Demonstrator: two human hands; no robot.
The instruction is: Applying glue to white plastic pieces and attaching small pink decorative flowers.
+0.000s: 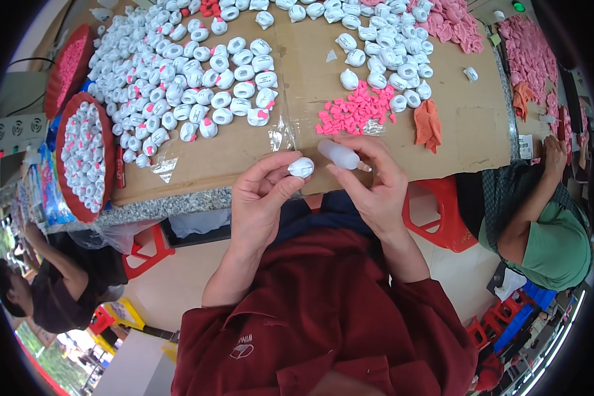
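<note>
the left hand (256, 195) pinches a small, rounded, glossy white piece (301, 167) between thumb and fingers, its grip narrow; the piece shows against the brown cardboard sheet (455, 142), close to the sheet's near edge. the right hand (380, 191) is curled around a translucent white squeeze bottle (340, 154), whose tan nozzle tip (365, 167) points right, away from the white piece. the two hands are near each other, and the bottle and the piece are apart.

just beyond the bottle lies a loose heap of small bright-pink pieces (356, 111), with a crumpled orange cloth (428, 125) to its right. many similar rounded white shells (241, 89) cover the left and far parts of the cardboard, some with pink bits on them. at the far left, a red oval basket (62, 158) holds more of these shells. a speckled grey stone edge (178, 203) shows below the cardboard.
</note>
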